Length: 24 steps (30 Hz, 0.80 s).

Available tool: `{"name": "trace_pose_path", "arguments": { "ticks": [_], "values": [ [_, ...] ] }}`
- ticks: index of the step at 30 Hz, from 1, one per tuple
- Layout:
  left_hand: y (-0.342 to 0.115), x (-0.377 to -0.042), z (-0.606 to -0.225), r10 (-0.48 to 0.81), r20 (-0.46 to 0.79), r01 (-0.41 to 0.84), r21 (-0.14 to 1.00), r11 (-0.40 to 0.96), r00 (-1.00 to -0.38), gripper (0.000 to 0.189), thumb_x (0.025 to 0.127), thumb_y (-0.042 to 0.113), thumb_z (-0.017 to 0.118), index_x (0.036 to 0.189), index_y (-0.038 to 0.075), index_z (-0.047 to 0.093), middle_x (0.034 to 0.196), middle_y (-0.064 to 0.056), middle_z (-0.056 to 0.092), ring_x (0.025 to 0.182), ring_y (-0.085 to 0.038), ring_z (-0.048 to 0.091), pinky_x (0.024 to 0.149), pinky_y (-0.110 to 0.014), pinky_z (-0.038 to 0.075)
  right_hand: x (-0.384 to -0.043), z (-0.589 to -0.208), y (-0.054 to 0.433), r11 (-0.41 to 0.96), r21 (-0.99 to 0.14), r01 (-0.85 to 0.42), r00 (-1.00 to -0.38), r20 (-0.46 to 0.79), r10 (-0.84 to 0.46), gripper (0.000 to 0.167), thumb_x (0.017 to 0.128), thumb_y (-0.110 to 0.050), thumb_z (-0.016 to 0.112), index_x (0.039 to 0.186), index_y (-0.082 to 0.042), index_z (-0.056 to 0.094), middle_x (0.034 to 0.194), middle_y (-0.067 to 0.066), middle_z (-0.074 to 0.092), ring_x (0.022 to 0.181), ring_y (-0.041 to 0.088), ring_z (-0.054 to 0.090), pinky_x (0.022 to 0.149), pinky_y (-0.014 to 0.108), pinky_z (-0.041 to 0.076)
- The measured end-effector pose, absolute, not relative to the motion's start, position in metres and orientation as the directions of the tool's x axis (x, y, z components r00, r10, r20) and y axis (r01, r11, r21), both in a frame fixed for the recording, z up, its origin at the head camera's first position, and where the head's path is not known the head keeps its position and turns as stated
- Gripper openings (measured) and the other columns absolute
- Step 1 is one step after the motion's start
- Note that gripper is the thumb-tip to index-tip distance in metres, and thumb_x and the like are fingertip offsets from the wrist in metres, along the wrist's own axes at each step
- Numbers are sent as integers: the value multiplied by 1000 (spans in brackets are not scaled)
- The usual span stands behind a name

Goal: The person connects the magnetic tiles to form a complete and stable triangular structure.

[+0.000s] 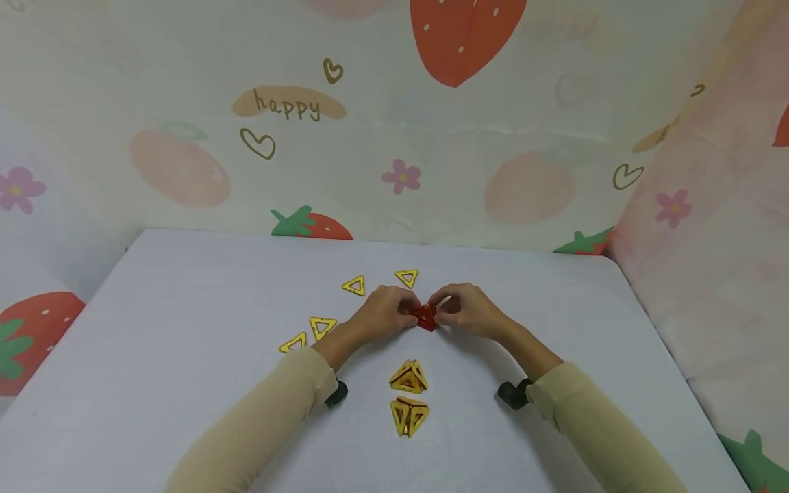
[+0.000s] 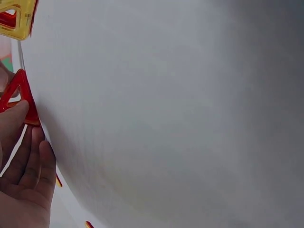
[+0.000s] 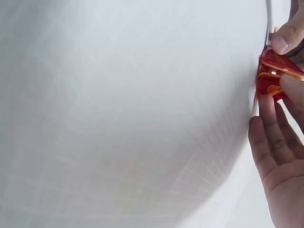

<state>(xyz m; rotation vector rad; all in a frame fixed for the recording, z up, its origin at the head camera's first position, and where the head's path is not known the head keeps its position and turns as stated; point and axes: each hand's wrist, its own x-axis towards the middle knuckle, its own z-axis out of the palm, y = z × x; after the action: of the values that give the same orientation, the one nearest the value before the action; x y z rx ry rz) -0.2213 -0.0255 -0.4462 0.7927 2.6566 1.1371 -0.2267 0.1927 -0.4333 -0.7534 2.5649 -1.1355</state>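
My left hand (image 1: 387,311) and right hand (image 1: 468,311) meet over the middle of the table, gripping small red triangular magnetic tiles (image 1: 424,317) from either side. Thumb and fingers of the left hand pinch a red triangle (image 2: 29,97) in the left wrist view. In the right wrist view, the right hand's thumb and fingertips hold red tiles (image 3: 270,81) that stand tilted against each other; the left thumb touches them from above. How many red tiles are joined is hard to tell, as fingers cover part of them.
Nearer on the white table (image 1: 216,294) stand two yellow tile pyramids, one (image 1: 408,387) behind the other (image 1: 401,416). Flat yellow triangles lie beyond the hands, a left one (image 1: 362,286) and a right one (image 1: 407,272), with two more (image 1: 323,320) beside the left forearm.
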Motion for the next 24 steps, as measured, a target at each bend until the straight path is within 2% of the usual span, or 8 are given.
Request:
{"name": "trace_pose_path", "arguments": {
  "ticks": [15, 24],
  "values": [
    [-35, -211, -442, 564, 47, 430, 700, 570, -824, 14, 87, 6, 76, 100, 5, 74, 93, -2, 71, 83, -12, 61, 81, -29, 52, -213, -436, 190, 479, -780, -403, -788, 29, -615, 25, 85, 2, 74, 109, -2, 70, 103, 9, 69, 86, 19, 67, 75, 27, 54],
    [-44, -199, -442, 618, 45, 457, 715, 529, -785, 15, 88, 6, 74, 103, 5, 74, 93, 0, 72, 82, -10, 61, 78, -23, 51, -203, -438, 188, 491, -761, -424, -767, 13, -642, 26, 86, 2, 72, 111, -5, 69, 103, 4, 69, 85, 16, 65, 76, 26, 55]
  ]
}}
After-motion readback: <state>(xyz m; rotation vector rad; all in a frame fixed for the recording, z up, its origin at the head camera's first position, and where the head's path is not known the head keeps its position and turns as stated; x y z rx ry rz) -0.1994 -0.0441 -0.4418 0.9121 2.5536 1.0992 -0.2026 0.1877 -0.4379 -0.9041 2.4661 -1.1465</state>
